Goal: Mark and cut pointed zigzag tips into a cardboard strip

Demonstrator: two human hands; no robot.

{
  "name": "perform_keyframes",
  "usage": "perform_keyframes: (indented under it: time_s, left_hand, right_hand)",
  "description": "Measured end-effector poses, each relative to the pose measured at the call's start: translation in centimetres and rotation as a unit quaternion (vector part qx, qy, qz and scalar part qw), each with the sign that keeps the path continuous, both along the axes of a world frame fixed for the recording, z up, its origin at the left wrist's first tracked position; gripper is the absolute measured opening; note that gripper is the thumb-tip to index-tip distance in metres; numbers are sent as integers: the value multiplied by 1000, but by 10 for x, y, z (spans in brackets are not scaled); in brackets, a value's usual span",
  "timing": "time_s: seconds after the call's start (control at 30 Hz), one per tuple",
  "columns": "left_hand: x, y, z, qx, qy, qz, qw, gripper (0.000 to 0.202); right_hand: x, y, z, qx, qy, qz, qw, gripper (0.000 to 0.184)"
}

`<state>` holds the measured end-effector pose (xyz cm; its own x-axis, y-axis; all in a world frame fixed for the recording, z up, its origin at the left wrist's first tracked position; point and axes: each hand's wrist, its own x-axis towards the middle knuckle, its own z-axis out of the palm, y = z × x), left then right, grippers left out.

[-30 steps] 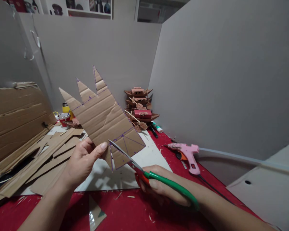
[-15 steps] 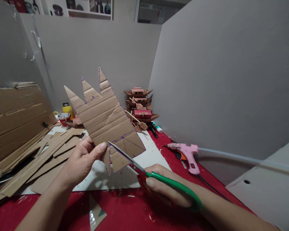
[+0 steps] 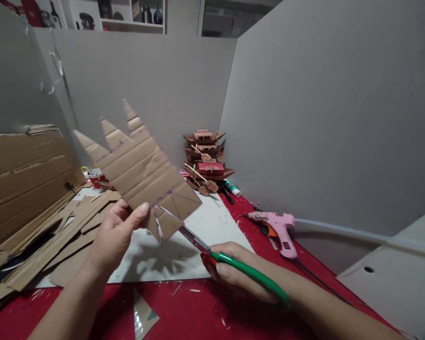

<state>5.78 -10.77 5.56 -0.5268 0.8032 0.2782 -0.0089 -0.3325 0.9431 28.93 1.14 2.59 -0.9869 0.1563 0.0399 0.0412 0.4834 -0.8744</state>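
Observation:
My left hand (image 3: 122, 231) pinches the lower left edge of a cardboard piece (image 3: 141, 165), thumb on its near face. The piece is held up at a tilt, with three pointed teeth along its top and purple lines drawn near its lower edge. A narrow slit runs in from that lower edge beside my thumb. My right hand (image 3: 241, 269) is closed round the green handles of a pair of scissors (image 3: 198, 243). The blades reach the cardboard's lower edge, and one tip shows against its face. Part of the blades is hidden by the cardboard.
Cardboard strips (image 3: 67, 236) and a large sheet (image 3: 28, 170) lie at left. Model boats (image 3: 210, 169) are stacked at the back. On the red cloth (image 3: 184, 311) are a pink glue gun (image 3: 278, 226), a glue tube (image 3: 233, 189) and a triangular scrap (image 3: 143, 316).
The cardboard piece has moved left with my left hand and tilted further. The scissors have shifted slightly left, and their blades now sit lower on the cardboard, near its bottom edge.

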Motion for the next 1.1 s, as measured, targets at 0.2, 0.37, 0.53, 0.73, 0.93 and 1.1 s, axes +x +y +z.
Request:
perform_keyframes:
  time_s: [0.2,0.37,0.53,0.73,0.93,1.1]
  left_hand:
    - [-7,4,4,64,-63,108,990,25]
    - [-4,4,2,77,-69,141,985,22]
    - [0,4,-5,34,-47,117,991,22]
    - [7,3,-1,20,-19,112,993,26]
    - [11,4,2,7,-27,103,994,20]
    - [11,6,1,13,-25,82,996,21]
  right_hand:
    - [2,3,-5,49,37,-82,995,52]
    - [0,-4,-7,103,66,-102,987,45]
    - [-5,-8,-5,170,25,-110,979,41]
    - [-4,0,-6,247,15,-175,953,45]
    - [-1,2,0,251,29,-166,953,45]
    - [1,3,6,254,3,-169,952,46]
